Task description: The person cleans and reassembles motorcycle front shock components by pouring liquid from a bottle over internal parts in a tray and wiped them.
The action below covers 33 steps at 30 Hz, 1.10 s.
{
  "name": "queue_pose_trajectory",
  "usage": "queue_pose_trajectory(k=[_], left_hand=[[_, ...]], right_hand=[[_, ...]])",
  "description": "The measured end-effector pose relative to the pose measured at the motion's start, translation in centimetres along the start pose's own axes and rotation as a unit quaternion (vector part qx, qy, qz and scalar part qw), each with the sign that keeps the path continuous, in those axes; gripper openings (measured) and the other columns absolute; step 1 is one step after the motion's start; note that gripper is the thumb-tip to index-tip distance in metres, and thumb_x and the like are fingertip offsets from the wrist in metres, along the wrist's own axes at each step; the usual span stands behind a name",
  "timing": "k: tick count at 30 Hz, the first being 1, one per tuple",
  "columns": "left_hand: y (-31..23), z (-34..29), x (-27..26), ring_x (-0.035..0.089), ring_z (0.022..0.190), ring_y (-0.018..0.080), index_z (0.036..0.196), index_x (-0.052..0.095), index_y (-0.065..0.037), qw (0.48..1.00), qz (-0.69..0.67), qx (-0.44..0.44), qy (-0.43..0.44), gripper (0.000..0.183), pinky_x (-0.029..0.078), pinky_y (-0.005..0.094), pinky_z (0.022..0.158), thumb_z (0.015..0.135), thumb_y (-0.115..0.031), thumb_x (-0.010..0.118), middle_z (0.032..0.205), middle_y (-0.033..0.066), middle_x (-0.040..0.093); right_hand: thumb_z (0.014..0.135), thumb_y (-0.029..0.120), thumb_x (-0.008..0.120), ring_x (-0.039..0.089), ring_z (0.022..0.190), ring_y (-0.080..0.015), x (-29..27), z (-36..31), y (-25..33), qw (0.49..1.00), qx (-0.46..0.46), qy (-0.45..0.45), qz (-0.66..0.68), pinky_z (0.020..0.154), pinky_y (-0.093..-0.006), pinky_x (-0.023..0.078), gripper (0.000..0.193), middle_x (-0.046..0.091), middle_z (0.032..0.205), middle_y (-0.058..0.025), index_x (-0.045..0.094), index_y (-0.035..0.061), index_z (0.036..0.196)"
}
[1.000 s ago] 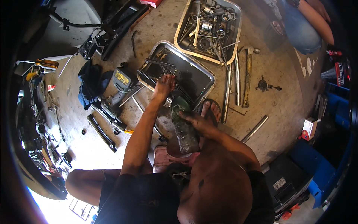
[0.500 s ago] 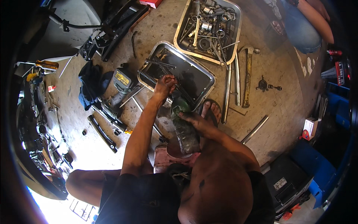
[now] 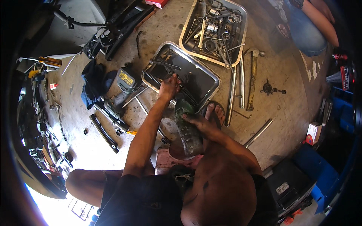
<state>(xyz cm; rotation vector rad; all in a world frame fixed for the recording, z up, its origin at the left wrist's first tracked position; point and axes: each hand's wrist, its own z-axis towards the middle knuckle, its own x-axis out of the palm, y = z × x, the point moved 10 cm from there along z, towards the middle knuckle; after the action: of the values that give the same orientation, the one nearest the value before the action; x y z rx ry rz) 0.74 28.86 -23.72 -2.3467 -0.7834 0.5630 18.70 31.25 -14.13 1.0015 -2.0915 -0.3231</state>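
A grimy dark green plastic bottle [image 3: 188, 137] lies tilted between my legs, its neck end toward a shallow metal tray [image 3: 209, 63]. My right hand [image 3: 200, 123] is closed around the bottle's side. Over the tray's near part, my left hand [image 3: 168, 88] has its fingers curled together; what they hold, if anything, is hidden. One dark coil spring [image 3: 152, 78] runs up to that hand from the left, and another coil spring [image 3: 189, 96] slants along the tray beside the bottle's neck. A thin metal rod [image 3: 164, 63] rests across the tray's far left part.
A second tray [image 3: 246, 34] full of sockets and wrenches overlaps the first. Right of it lie metal tubes [image 3: 231, 96] and a hammer [image 3: 252, 84]. On the left are a cordless power tool [image 3: 126, 81] and a dark cloth [image 3: 92, 84]. Another person's knee [image 3: 307, 35] shows far right.
The whole view has shifted slightly. My left hand has turned a little over the tray, its fingers still curled. My right hand keeps its hold on the bottle.
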Motion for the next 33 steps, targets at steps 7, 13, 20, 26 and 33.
queue_pose_trajectory(k=[7, 13, 20, 26, 33], left_hand=[[-1.3, -0.2, 2.7, 0.057, 0.078, 0.0131, 0.113, 0.05, 0.0, 0.965, -0.197, 0.09, 0.147, 0.022, 0.047, 0.0265, 0.068, 0.093, -0.006, 0.056, 0.095, 0.0073, 0.061], [-1.3, -0.1, 1.9, 0.057, 0.07, 0.0128, 0.115, 0.05, 0.002, 0.972, -0.164, 0.103, 0.13, 0.024, 0.047, 0.0258, 0.063, 0.095, -0.012, 0.055, 0.086, 0.0071, 0.063], [-1.8, 0.4, 0.6, 0.06, 0.058, 0.0151, 0.101, 0.06, -0.002, 0.988, 0.091, 0.126, 0.023, 0.032, 0.047, 0.0302, 0.056, 0.098, -0.032, 0.048, 0.071, 0.0058, 0.065], [-2.1, -0.5, 0.8, 0.06, 0.061, 0.0149, 0.095, 0.062, -0.004, 0.989, 0.14, -0.002, 0.035, 0.039, 0.046, 0.0323, 0.058, 0.097, -0.04, 0.047, 0.068, 0.0057, 0.063], [-1.3, -0.1, 3.5, 0.05, 0.063, 0.0097, 0.112, 0.052, 0.0, 0.973, -0.111, 0.106, 0.169, 0.028, 0.041, 0.0242, 0.055, 0.096, -0.023, 0.055, 0.084, 0.0067, 0.063]], right_hand=[[0.091, 0.043, 0.061, 0.057, 0.098, -0.0152, -0.6, 0.0, 0.2, 0.998, -0.015, -0.012, -0.06, 0.09, -0.0295, 0.042, 0.054, 0.062, 0.109, -0.006, 0.055, -0.0004, 0.122], [0.091, 0.045, 0.059, 0.057, 0.099, -0.0142, -0.5, 0.1, -1.0, 1.0, 0.011, -0.006, 0.007, 0.089, -0.0277, 0.043, 0.055, 0.061, 0.11, -0.006, 0.055, -0.0015, 0.121], [0.09, 0.046, 0.06, 0.056, 0.095, -0.0145, 0.0, 0.1, -0.8, 0.999, 0.008, 0.014, -0.049, 0.088, -0.0304, 0.044, 0.056, 0.061, 0.105, -0.0061, 0.055, -0.0019, 0.119], [0.09, 0.048, 0.06, 0.055, 0.099, -0.016, -0.6, -0.3, -0.5, 1.0, -0.001, 0.011, -0.026, 0.09, -0.0318, 0.042, 0.059, 0.06, 0.109, -0.0081, 0.054, -0.0015, 0.121], [0.09, 0.049, 0.06, 0.055, 0.099, -0.0165, -0.9, -0.5, 0.9, 0.995, -0.046, -0.024, -0.09, 0.092, -0.0301, 0.041, 0.06, 0.061, 0.109, -0.0075, 0.054, -0.0015, 0.122]])
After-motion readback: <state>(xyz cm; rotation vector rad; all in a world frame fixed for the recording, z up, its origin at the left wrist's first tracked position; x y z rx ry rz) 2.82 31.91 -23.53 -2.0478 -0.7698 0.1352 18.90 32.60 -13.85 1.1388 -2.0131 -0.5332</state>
